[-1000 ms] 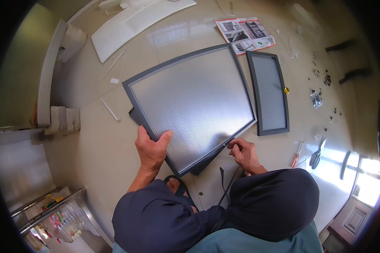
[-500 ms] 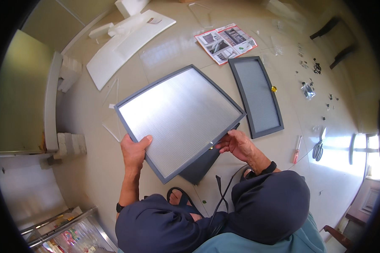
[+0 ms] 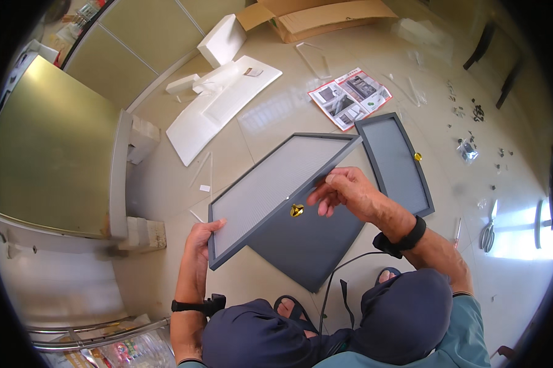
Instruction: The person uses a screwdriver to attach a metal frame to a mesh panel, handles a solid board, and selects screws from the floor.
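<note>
While the L hand (image 3: 201,237) grips the framed panel (image 3: 273,176) at its near-L corner, the R hand (image 3: 349,191) is at its near edge, fingers half-curled; can't tell if gripping. Count: 2 framed panels incl. 1 on floor (image 3: 245,161), 1 grey board (image 3: 307,248) beneath, 2 gold knobs (image 3: 296,210), 1 leaflet (image 3: 350,98).

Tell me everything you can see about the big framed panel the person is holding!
The big framed panel is flat and four-sided. Its dark gray frame surrounds a pale, ribbed sheet that looks like plastic or glass. A shiny gold knob sticks out by its near edge. The panel is tilted above a dark gray board. The left grip holds it near one corner. The right grip is at the near edge, but I can't tell whether it touches.
</note>
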Demonstrator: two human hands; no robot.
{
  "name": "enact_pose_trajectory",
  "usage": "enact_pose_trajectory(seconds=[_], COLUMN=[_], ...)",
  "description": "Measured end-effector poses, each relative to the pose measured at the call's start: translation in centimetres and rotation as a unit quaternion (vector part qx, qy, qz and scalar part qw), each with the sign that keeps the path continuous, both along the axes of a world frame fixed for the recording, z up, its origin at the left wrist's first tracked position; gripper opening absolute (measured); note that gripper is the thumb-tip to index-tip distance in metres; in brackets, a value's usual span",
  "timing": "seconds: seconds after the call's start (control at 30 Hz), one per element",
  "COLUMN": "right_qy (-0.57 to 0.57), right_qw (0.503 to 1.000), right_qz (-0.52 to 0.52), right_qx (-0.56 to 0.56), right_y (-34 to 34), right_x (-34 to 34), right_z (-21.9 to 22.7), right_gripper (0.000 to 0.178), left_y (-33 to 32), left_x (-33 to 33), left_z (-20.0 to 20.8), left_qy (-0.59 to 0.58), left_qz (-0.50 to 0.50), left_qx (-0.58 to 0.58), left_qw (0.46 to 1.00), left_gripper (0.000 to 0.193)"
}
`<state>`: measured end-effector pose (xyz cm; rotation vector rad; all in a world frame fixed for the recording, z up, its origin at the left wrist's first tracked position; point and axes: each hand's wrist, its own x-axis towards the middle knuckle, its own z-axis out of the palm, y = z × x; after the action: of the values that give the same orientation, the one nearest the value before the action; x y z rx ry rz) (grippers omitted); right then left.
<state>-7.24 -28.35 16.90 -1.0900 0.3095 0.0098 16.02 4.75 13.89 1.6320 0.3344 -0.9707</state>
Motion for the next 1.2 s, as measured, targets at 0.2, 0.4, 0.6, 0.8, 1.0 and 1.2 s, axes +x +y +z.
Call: enact_pose_trajectory(seconds=[0.2,0.4,0.6,0.8,1.0,1.2], right_qy=[0.006,0.059,0.046,-0.008,-0.085,-0.041], right_qw=[1.000,0.987,0.966,0.946,0.930,0.926], right_qz=[-0.019,-0.094,-0.132,-0.177,-0.202,-0.188], right_qx=[-0.010,0.116,0.217,0.271,0.296,0.326], right_y=[-0.2,1.1,-0.3,-1.3,-5.4,-7.7], right_x=[-0.3,-2.2,-4.0,-7.0,-14.3,-18.2], right_z=[-0.4,-6.6,-9.1,-9.4,-9.3,-11.5], right_gripper=[0.035,0.045,0.045,0.044,0.050,0.051], left_y=[-1.0,-2.0,-9.9,-15.7,-21.3,-27.4], left_x=[-0.4,-1.3,-5.0,-8.4,-10.3,-12.0], left_z=[-0.8,0.3,9.2,14.7,15.2,14.3], left_qy=[0.021,-0.390,-0.556,-0.605,-0.555,-0.544], left_qz=[-0.010,-0.055,-0.137,-0.219,-0.249,-0.331], left_qx=[0.024,-0.059,-0.105,-0.072,-0.090,-0.044], left_qw=[0.999,0.917,0.813,0.762,0.788,0.770], left_gripper=[0.036,0.030,0.042,0.038,0.036,0.023])
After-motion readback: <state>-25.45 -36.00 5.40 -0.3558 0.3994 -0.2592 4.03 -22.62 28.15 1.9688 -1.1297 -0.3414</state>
